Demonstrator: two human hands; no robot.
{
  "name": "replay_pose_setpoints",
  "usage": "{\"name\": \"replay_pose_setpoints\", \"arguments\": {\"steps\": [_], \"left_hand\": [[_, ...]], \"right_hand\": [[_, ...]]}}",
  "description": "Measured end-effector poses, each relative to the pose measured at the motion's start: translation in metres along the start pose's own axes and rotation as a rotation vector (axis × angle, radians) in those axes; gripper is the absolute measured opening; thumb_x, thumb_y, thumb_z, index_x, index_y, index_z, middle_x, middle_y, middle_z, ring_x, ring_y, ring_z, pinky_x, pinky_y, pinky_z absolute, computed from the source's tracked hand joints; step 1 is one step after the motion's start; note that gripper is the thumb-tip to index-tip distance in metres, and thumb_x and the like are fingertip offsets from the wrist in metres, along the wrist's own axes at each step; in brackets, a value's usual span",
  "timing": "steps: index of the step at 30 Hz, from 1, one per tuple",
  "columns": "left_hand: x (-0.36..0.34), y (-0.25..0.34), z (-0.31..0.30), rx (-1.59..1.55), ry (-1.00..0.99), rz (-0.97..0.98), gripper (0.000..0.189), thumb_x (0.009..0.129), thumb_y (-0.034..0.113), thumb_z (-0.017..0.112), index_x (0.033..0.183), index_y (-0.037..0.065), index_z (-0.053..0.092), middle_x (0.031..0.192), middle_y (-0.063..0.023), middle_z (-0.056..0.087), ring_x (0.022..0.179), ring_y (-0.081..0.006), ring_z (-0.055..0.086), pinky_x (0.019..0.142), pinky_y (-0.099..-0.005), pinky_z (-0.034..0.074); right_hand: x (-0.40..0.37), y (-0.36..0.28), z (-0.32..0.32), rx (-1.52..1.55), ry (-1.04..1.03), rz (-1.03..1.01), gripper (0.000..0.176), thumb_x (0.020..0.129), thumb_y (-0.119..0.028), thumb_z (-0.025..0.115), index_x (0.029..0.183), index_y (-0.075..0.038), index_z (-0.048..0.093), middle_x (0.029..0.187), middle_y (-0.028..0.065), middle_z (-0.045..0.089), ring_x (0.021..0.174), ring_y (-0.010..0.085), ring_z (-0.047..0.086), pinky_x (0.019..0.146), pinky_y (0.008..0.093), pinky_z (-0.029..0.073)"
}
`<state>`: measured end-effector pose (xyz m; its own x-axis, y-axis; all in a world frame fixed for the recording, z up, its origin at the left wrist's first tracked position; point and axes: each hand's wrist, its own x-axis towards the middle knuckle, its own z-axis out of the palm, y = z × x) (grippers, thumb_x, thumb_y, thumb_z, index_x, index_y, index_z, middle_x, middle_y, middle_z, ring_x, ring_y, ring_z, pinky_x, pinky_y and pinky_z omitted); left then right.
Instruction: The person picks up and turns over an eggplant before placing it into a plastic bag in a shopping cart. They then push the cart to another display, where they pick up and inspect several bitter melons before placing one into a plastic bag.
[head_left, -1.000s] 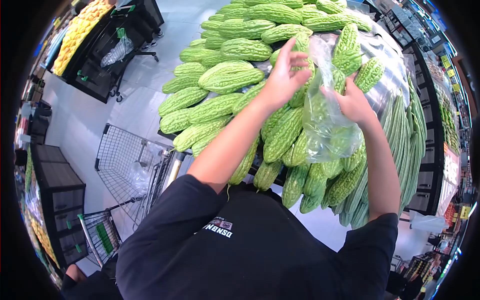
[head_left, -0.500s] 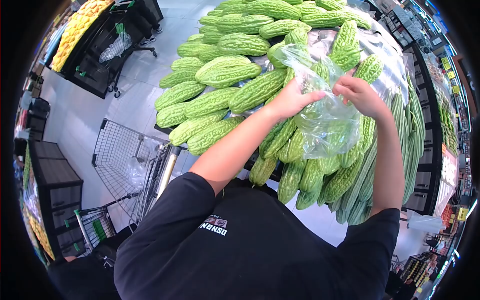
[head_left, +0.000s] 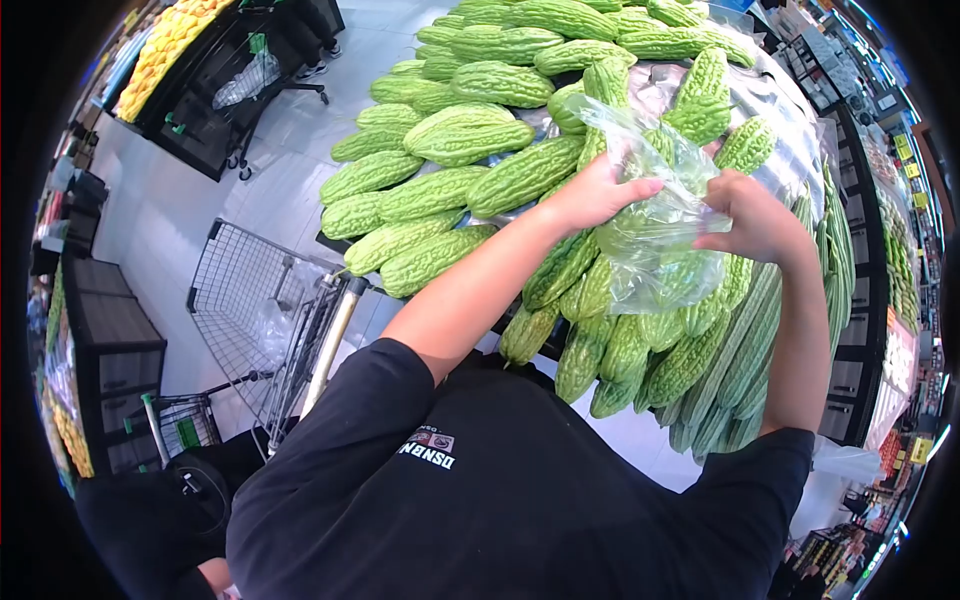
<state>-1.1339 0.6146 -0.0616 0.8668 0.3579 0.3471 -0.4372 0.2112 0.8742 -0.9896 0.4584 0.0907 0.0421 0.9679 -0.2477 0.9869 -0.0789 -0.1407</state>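
Observation:
A clear plastic bag [head_left: 660, 262] hangs between my two hands, over a heap of bitter melons [head_left: 440, 195]. My left hand [head_left: 598, 195] grips the bag's left side near the mouth, thumb stretched along the film. On the other side, my right hand [head_left: 752, 218] is closed on the bag's right edge with bent fingers. The bitter melons are light green and bumpy, and several show through the film. Long ridged green gourds [head_left: 735, 360] lie in a bundle below my right forearm.
A wire shopping cart [head_left: 250, 310] with plastic bags in it stands left of the display. Another cart [head_left: 185, 430] and a person in dark clothes [head_left: 150, 520] are at lower left. Yellow fruit [head_left: 170, 55] fills a stand at upper left; shelves [head_left: 850, 370] line the right.
My right hand has moved right and slightly down, drawing the bag's mouth wider. The left hand stays about where it was. At lower left, the person has come further into view.

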Motion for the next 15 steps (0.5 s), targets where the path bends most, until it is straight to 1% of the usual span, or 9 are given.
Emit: {"name": "replay_pose_setpoints", "arguments": {"steps": [1, 2, 4, 5, 6, 8, 9, 13, 15], "left_hand": [[0.0, 0.0, 0.001, 0.003, 0.005, 0.001, 0.063, 0.089, 0.024, 0.073, 0.14, -0.001, 0.044, 0.132, -0.011, 0.057, 0.121, -0.0197, 0.052, 0.107, -0.036, 0.04], [-0.001, 0.001, 0.002, 0.007, 0.017, -0.012, 0.062, 0.089, 0.024, 0.073, 0.139, -0.001, 0.045, 0.131, -0.0107, 0.057, 0.121, -0.0196, 0.053, 0.107, -0.036, 0.041], [-0.001, 0.002, 0.004, 0.012, 0.03, -0.026, 0.06, 0.089, 0.024, 0.073, 0.138, 0.0, 0.047, 0.131, -0.0104, 0.058, 0.12, -0.0195, 0.053, 0.106, -0.0361, 0.041], [-0.001, 0.003, 0.004, 0.065, 0.023, -0.026, 0.061, 0.089, 0.024, 0.073, 0.137, 0.0, 0.047, 0.13, -0.0106, 0.058, 0.12, -0.0195, 0.053, 0.106, -0.0359, 0.041], [0.0, 0.003, 0.005, 0.118, 0.015, -0.027, 0.061, 0.089, 0.025, 0.074, 0.137, 0.0, 0.047, 0.13, -0.0108, 0.058, 0.119, -0.0194, 0.054, 0.106, -0.0357, 0.042], [0.001, 0.004, 0.009, 0.123, 0.001, -0.01, 0.061, 0.088, 0.026, 0.074, 0.137, 0.0, 0.047, 0.129, -0.0108, 0.059, 0.119, -0.0195, 0.054, 0.106, -0.0356, 0.042], [0.002, 0.002, 0.012, 0.125, -0.014, 0.006, 0.062, 0.088, 0.027, 0.075, 0.136, 0.0, 0.048, 0.129, -0.0107, 0.059, 0.118, -0.0196, 0.054, 0.105, -0.0355, 0.042], [0.008, 0.007, 0.02, 0.164, -0.079, -0.024, 0.067, 0.089, 0.036, 0.073, 0.138, -0.001, 0.046, 0.132, -0.0122, 0.057, 0.121, -0.0205, 0.054, 0.106, -0.0357, 0.041], [0.008, 0.014, 0.026, 0.39, -0.087, -0.099, 0.073, 0.087, 0.04, 0.075, 0.14, 0.001, 0.045, 0.134, -0.0145, 0.057, 0.123, -0.021, 0.054, 0.108, -0.0364, 0.04]], "right_hand": [[-0.003, -0.001, 0.0, -0.207, 0.14, -0.091, 0.027, 0.064, -0.019, 0.086, 0.082, -0.007, 0.071, 0.082, 0.008, 0.057, 0.088, 0.0246, 0.058, 0.079, 0.0361, 0.048], [-0.005, -0.004, -0.004, -0.208, 0.14, -0.096, 0.027, 0.064, -0.019, 0.086, 0.082, -0.007, 0.071, 0.082, 0.008, 0.057, 0.088, 0.0246, 0.058, 0.079, 0.0361, 0.048], [-0.01, -0.013, -0.022, -0.399, 0.239, 0.049, 0.025, 0.061, -0.015, 0.085, 0.079, -0.007, 0.07, 0.09, 0.0099, 0.056, 0.095, 0.0302, 0.057, 0.085, 0.0397, 0.048], [-0.013, -0.013, -0.027, -0.419, 0.267, 0.074, 0.023, 0.065, -0.012, 0.082, 0.076, -0.006, 0.064, 0.092, 0.0101, 0.055, 0.095, 0.0304, 0.057, 0.084, 0.0405, 0.048], [-0.014, -0.009, -0.028, -0.419, 0.268, 0.071, 0.023, 0.065, -0.012, 0.082, 0.076, -0.006, 0.064, 0.092, 0.0101, 0.055, 0.095, 0.0304, 0.057, 0.084, 0.0405, 0.048], [-0.017, 0.003, -0.03, -0.376, 0.293, 0.197, 0.024, 0.069, -0.011, 0.079, 0.078, -0.005, 0.058, 0.092, 0.0103, 0.056, 0.095, 0.0317, 0.057, 0.084, 0.0412, 0.048], [-0.016, 0.01, -0.028, -0.376, 0.324, 0.161, 0.023, 0.074, -0.009, 0.073, 0.08, -0.003, 0.051, 0.085, 0.0125, 0.054, 0.088, 0.0331, 0.059, 0.077, 0.0432, 0.047], [-0.014, 0.034, -0.021, -0.321, 0.447, 0.098, 0.021, 0.078, -0.008, 0.07, 0.08, -0.001, 0.05, 0.077, 0.015, 0.051, 0.078, 0.0357, 0.058, 0.07, 0.0458, 0.045], [-0.02, 0.039, -0.018, -0.185, 0.581, 0.089, 0.022, 0.08, -0.007, 0.068, 0.079, 0.001, 0.048, 0.073, 0.0177, 0.048, 0.071, 0.0359, 0.057, 0.067, 0.0483, 0.043]]}}
